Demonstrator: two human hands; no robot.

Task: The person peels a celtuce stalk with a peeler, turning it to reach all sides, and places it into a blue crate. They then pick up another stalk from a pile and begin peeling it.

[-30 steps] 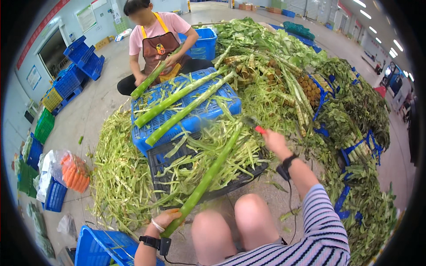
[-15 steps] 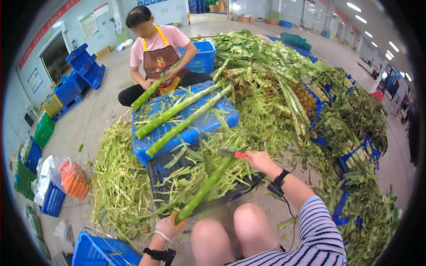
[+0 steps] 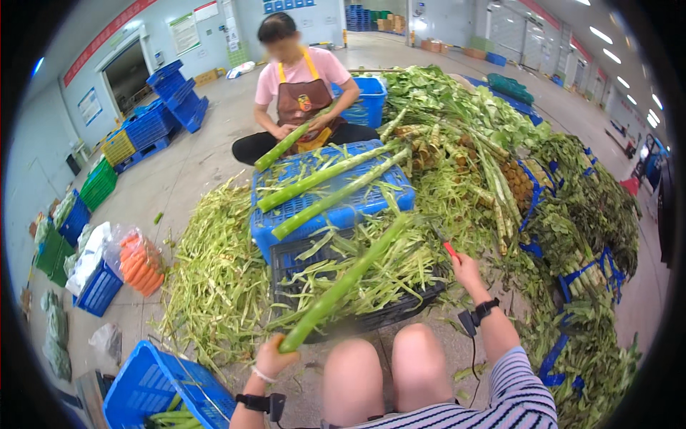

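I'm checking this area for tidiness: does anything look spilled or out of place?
Yes. Pale green peelings lie heaped on the floor left of the central blue crate, loose rather than in a container. Beyond the heap's left side, a small green scrap lies alone.

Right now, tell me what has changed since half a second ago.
The view has swung left. The right hand has moved the red-handled tool from across the stalk to the right of its far end. Nothing was let go: the left hand still grips the near end. Two stalks still lie on the blue crate.
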